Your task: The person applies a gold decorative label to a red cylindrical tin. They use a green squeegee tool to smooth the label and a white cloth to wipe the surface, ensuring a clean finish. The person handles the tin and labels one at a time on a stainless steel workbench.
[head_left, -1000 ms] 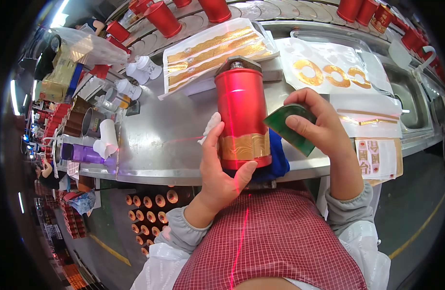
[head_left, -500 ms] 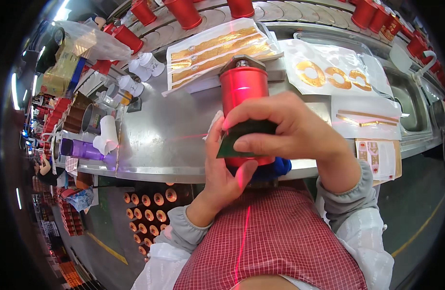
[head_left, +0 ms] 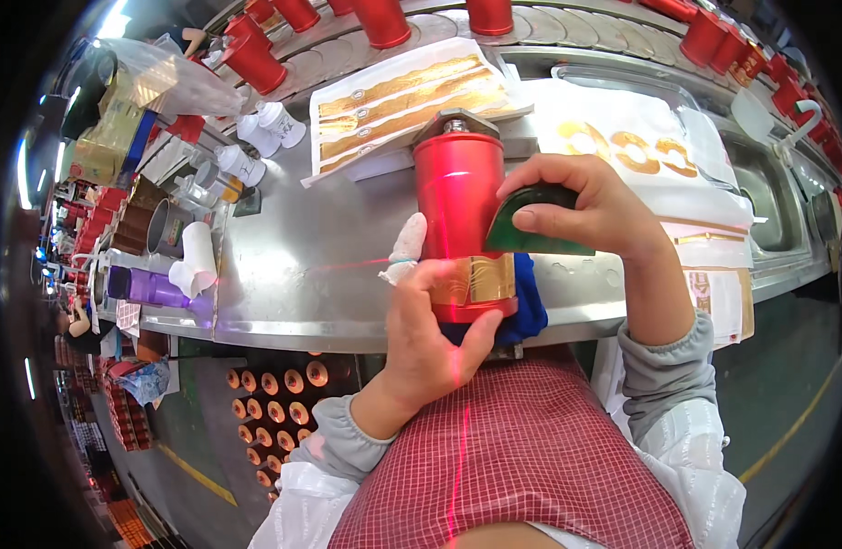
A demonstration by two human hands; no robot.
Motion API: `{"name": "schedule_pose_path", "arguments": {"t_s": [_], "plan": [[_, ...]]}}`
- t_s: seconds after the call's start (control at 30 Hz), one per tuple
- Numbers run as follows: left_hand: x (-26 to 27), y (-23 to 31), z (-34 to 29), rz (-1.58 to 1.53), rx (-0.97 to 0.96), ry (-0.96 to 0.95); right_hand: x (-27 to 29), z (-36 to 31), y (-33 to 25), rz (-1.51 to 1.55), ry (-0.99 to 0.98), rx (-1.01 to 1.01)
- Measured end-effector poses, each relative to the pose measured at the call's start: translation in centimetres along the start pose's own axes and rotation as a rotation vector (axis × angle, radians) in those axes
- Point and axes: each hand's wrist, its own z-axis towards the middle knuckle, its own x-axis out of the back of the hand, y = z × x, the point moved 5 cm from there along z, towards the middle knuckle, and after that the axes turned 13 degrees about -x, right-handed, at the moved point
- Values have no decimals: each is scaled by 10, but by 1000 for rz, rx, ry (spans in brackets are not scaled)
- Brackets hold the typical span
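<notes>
Left to right on my feed: purple container (head_left: 149,286), white roll (head_left: 197,254), white bottles (head_left: 282,125), gold-strip sheet (head_left: 407,96), blue cloth (head_left: 530,302) just right of the canister, ring-label sheet (head_left: 627,119), sink (head_left: 773,197). Red canister (head_left: 459,197): mid-tabletop (head_left: 302,261), glossy, gold band round the near end, far end at a metal fitting (head_left: 457,125). Left hand (head_left: 430,343) half-curled on the near end; right hand (head_left: 585,210) pinches a green scraper (head_left: 544,240) at the canister's right. Left fingers hide some band. Can't tell if scraper touches. Ring labels glare-washed.
</notes>
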Motion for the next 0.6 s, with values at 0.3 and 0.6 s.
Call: {"name": "schedule_pose_path", "arguments": {"t_s": [0.3, 0.6], "plan": [[26, -54, -42, -676, 588, 544, 18, 2, 12, 49, -76, -101], [7, -3, -17, 332, -117, -175, 14, 10, 10, 72, -226, 56]]}}
